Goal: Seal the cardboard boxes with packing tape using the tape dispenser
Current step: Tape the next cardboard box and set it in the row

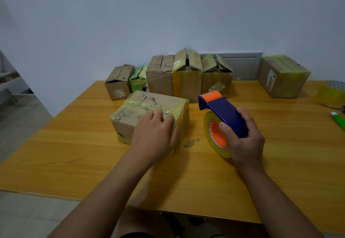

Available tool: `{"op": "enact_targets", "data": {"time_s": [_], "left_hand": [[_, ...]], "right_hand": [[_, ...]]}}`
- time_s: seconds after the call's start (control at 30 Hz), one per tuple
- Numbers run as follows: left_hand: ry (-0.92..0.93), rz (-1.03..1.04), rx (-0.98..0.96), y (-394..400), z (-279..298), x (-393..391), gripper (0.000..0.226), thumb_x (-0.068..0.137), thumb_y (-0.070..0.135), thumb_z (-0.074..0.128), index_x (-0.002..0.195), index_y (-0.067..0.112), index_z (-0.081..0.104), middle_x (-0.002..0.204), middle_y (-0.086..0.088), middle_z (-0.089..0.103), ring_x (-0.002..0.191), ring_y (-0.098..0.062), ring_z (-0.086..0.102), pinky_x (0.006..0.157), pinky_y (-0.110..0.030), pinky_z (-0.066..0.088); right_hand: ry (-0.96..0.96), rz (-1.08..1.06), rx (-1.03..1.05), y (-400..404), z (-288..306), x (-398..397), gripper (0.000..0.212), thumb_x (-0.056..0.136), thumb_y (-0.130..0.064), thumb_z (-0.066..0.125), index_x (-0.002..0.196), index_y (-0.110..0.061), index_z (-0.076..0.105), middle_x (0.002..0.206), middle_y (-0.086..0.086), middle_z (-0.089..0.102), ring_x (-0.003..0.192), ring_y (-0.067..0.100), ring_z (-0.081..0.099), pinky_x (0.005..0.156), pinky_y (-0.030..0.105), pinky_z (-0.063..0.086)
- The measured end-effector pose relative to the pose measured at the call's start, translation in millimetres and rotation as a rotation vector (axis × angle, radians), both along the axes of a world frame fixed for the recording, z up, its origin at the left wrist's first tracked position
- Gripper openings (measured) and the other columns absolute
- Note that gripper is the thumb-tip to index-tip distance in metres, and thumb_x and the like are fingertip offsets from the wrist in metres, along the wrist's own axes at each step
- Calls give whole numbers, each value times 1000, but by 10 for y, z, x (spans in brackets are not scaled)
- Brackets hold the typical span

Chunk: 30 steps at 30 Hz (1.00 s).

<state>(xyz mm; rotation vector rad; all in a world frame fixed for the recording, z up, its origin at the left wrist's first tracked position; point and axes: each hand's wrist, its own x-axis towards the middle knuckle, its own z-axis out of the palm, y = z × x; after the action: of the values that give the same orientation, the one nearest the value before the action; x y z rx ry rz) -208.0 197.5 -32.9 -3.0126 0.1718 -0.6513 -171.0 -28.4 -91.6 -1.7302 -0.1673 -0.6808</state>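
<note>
A cardboard box (143, 107) wrapped in yellowish tape lies at the middle of the wooden table (74, 144). My left hand (155, 137) rests flat on its near right top corner, fingers straight. To its right my right hand (244, 142) grips the blue handle of the tape dispenser (222, 114). The dispenser has an orange cutter end pointing away from me and carries a yellowish tape roll (214, 135) on an orange hub. It hovers beside the box without touching it.
Several cardboard boxes (186, 77) stand in a row along the far table edge, some with raised flaps, plus a green packet (139, 80). A taped box (283, 77) sits far right. A spare tape roll (332, 94), scissors (334, 107) and a green-white tool (338, 121) lie at the right edge.
</note>
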Motion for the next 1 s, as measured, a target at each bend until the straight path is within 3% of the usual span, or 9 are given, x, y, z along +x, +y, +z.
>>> {"op": "enact_targets", "data": {"time_s": [0.17, 0.3, 0.37, 0.43, 0.57, 0.67, 0.8, 0.9, 1.0], "left_hand": [[136, -100, 20, 440, 123, -233, 37, 97, 40, 44, 133, 31, 48, 118, 4, 50, 101, -16, 42, 77, -32, 44], [322, -81, -205, 828, 241, -279, 43, 95, 16, 52, 134, 34, 53, 138, 12, 47, 125, -13, 43, 90, -31, 47], [223, -87, -322, 725, 254, -244, 36, 94, 32, 52, 129, 35, 57, 142, 12, 46, 129, -11, 39, 93, -33, 44], [124, -67, -368, 406, 238, -177, 50, 92, 55, 43, 137, 34, 50, 147, 9, 42, 133, -11, 35, 100, -36, 40], [215, 182, -84, -246, 107, 85, 87, 85, 80, 17, 150, 23, 28, 152, -5, 36, 139, -26, 32, 110, -45, 32], [210, 259, 92, -417, 6, 148, 71, 97, 63, 24, 146, 13, 28, 144, -14, 41, 130, -32, 40, 101, -45, 39], [208, 155, 36, -179, 18, 17, 47, 100, 39, 35, 141, 18, 31, 144, -6, 41, 129, -28, 41, 102, -41, 37], [285, 47, 4, 221, 144, -172, 48, 97, 40, 45, 141, 29, 31, 148, 6, 37, 132, -18, 38, 108, -36, 32], [318, 41, 62, 565, 237, -324, 57, 90, 31, 59, 141, 37, 34, 147, 11, 39, 129, -18, 39, 103, -33, 35]], "right_hand": [[0, -20, -12, 0, -9, 4, 69, 75, -53, 69, 136, -25, 51, 123, -14, 53, 103, -10, 53, 76, 15, 49], [-5, -21, -17, 8, -10, -2, 69, 76, -50, 69, 136, -25, 50, 123, -14, 52, 103, -10, 52, 74, 14, 48], [-7, -26, -31, 12, -12, -2, 67, 77, -47, 69, 137, -24, 50, 124, -12, 52, 103, -8, 53, 74, 12, 47], [-8, -30, -38, 19, -8, -6, 67, 77, -48, 69, 137, -25, 50, 123, -12, 53, 103, -8, 53, 75, 13, 47], [-5, -32, -29, 21, 3, -22, 73, 74, -59, 64, 137, -24, 50, 125, -12, 54, 104, 1, 56, 77, 16, 49], [-7, -30, -37, 19, 6, -23, 76, 73, -61, 63, 138, -23, 50, 125, -12, 53, 104, -1, 55, 75, 8, 46], [-3, -23, -28, 25, 0, -8, 77, 72, -61, 63, 137, -22, 50, 125, -10, 54, 104, 3, 56, 75, 11, 47], [-10, -29, -34, 35, -8, -6, 75, 73, -60, 63, 137, -23, 50, 125, -11, 54, 106, 6, 55, 77, 16, 48], [-13, -28, -30, 36, -3, -16, 75, 73, -60, 63, 137, -23, 50, 125, -11, 53, 105, 6, 55, 75, 13, 47]]}}
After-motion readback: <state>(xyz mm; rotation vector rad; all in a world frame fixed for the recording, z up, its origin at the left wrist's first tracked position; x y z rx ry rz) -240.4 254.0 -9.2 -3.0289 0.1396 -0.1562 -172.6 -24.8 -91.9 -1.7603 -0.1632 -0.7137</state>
